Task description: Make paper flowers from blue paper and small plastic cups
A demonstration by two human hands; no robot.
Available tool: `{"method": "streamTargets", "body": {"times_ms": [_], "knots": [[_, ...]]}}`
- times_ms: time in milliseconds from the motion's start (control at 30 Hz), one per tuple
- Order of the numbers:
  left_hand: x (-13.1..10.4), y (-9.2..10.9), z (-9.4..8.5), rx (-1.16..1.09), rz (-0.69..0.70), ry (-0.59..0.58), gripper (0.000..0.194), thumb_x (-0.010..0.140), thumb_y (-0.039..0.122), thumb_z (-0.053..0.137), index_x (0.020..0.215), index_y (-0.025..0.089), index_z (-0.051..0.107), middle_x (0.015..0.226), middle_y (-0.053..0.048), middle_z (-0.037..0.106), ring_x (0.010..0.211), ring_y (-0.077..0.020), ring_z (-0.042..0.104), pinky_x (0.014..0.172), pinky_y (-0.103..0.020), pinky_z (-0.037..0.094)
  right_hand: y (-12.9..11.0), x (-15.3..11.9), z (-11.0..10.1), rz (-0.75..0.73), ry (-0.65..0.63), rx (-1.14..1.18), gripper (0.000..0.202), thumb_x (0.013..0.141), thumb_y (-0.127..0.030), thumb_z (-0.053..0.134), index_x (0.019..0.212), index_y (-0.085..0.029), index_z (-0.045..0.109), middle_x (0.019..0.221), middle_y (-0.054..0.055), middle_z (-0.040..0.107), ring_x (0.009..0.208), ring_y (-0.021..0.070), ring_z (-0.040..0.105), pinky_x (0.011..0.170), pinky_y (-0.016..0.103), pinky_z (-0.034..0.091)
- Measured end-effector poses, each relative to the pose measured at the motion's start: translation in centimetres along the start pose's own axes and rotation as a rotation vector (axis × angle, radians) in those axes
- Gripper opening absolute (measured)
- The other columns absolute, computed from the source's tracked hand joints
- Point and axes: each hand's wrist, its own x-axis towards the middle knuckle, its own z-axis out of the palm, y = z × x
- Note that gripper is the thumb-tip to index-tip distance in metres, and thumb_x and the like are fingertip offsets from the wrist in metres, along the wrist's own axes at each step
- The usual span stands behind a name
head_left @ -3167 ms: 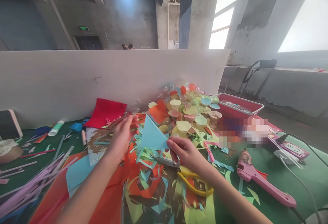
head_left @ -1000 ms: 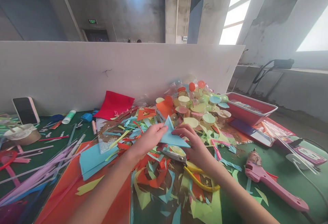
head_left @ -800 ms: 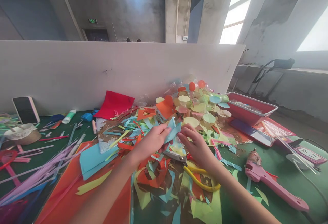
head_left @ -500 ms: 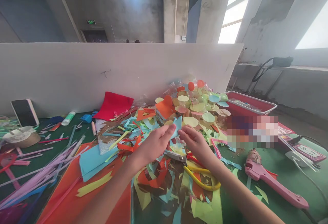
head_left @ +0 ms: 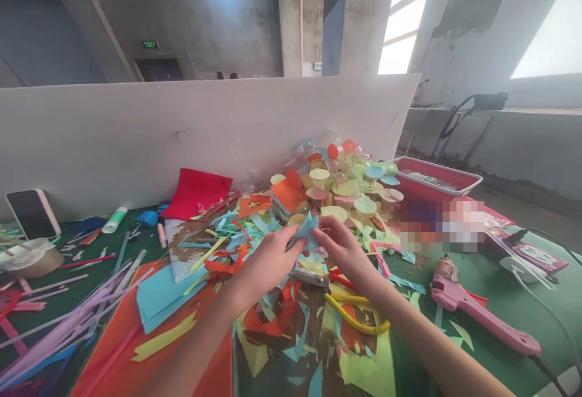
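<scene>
Blue paper (head_left: 310, 228) sits folded smaller than earlier | your left hand (head_left: 275, 253) and right hand (head_left: 342, 245) pinch it, each grip nearly closed | uneven tugging could skew it

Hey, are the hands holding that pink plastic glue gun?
No, the pink plastic glue gun lies on the green tabletop, while the left hand and right hand hold folded light-blue paper.

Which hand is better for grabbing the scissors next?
Probably the right hand: the yellow scissor handles lie nearer it, while the left hand is nearer the blades. Both hands' fingers are on the blue paper, though.
</scene>
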Motion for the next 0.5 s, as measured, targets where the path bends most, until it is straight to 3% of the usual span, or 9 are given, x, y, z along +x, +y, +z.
{"method": "streamTargets", "body": {"times_ms": [200, 367, 500], "knots": [[0.17, -0.1, 0.1, -0.036, 0.016, -0.109, 0.027, 0.089, 0.046, 0.044, 0.083, 0.022, 0.055, 0.071, 0.003, 0.045, 0.062, -0.0134, 0.038, 0.053, -0.025, 0.03, -0.36, 0.07, 0.07, -0.055, -0.02, 0.007, 0.04, 0.085, -0.058, 0.058, 0.071, -0.021, 0.049, 0.066, -0.005, 0.04, 0.06, 0.0116, 0.039, 0.056, 0.024, 0.034], [0.34, -0.34, -0.09, -0.033, -0.019, -0.1, 0.028, 0.087, 0.048, 0.048, 0.089, 0.022, 0.057, 0.08, 0.001, 0.056, 0.064, -0.0142, 0.045, 0.057, -0.025, 0.034, -0.24, 0.2, 0.08, -0.012, 0.018, 0.024, 0.041, 0.081, -0.059, 0.061, 0.069, -0.022, 0.048, 0.063, -0.006, 0.04, 0.057, 0.0111, 0.036, 0.053, 0.024, 0.032], [0.38, -0.51, -0.32, -0.022, -0.082, -0.158, 0.03, 0.088, 0.05, 0.045, 0.08, 0.022, 0.054, 0.074, 0.004, 0.053, 0.057, -0.012, 0.04, 0.052, -0.025, 0.031, -0.15, 0.15, 0.02, 0.009, 0.037, 0.036, 0.041, 0.081, -0.057, 0.063, 0.07, -0.021, 0.047, 0.063, -0.006, 0.04, 0.058, 0.0107, 0.034, 0.053, 0.024, 0.03]]}}
